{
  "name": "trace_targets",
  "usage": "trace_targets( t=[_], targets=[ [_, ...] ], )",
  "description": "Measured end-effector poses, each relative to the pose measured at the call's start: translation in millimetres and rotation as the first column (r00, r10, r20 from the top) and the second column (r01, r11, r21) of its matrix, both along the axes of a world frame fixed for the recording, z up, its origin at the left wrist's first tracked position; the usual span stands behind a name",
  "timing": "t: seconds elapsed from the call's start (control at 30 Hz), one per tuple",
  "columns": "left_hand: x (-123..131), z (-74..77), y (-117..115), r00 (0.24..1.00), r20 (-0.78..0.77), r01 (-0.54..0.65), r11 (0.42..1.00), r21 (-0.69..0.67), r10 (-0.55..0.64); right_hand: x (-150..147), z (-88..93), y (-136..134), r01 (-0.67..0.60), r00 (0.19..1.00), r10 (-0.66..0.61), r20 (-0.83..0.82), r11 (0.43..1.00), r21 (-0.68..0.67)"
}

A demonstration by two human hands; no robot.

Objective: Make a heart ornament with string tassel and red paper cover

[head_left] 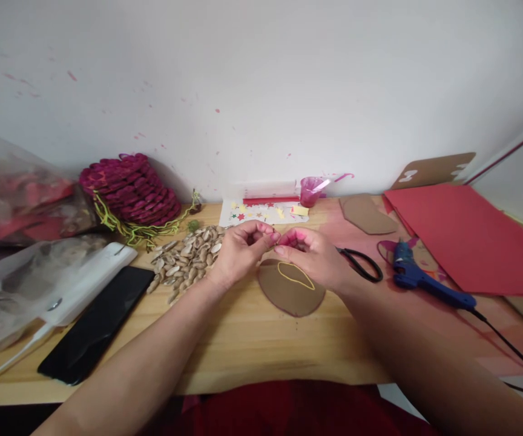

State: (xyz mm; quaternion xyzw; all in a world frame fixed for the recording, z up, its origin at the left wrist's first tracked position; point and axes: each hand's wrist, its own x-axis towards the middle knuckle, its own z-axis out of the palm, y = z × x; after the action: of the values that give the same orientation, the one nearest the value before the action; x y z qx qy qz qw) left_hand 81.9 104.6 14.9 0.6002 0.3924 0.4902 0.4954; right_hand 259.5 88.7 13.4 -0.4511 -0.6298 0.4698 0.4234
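Note:
My left hand (247, 245) and my right hand (309, 251) meet fingertip to fingertip over the wooden table. Both are closed in a pinch, and whatever sits between the fingers is too small to make out. Pink stain shows on the right fingers. Below them lies a round brown cardboard piece (284, 297). A thin yellow loop (304, 283), like string, shows over the cardboard; whether it reaches up to my fingers I cannot tell. Beside my left hand is a heap of pale brown shells or seeds (184, 260). Black scissor handles (365, 266) stick out behind my right wrist.
A blue glue gun (429, 284) with a cord lies at right, near red sheets (479, 236). A cardboard cutout (370, 215), a pink-stained cup (310, 192) and a star sticker sheet (261, 213) lie behind. Left are a magenta woven bundle (129, 191), a phone (98, 324) and plastic bags (20, 200).

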Motion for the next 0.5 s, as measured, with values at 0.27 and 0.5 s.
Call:
trace_targets(
  t=[0.27, 0.5],
  targets=[
    [-0.9, -4.0, -1.3, 1.000, -0.016, 0.019, 0.998, 0.056, -0.018, 1.0, -1.9, 0.5, -0.016, 0.998, 0.011, -0.066, 0.997, -0.076],
    [1.8, 0.1, -3.1, 0.996, 0.017, 0.083, 0.996, -0.038, -0.082, -1.3, -3.4, -4.8, 0.037, 0.965, -0.177, 0.192, 0.819, 0.572]
  ],
)
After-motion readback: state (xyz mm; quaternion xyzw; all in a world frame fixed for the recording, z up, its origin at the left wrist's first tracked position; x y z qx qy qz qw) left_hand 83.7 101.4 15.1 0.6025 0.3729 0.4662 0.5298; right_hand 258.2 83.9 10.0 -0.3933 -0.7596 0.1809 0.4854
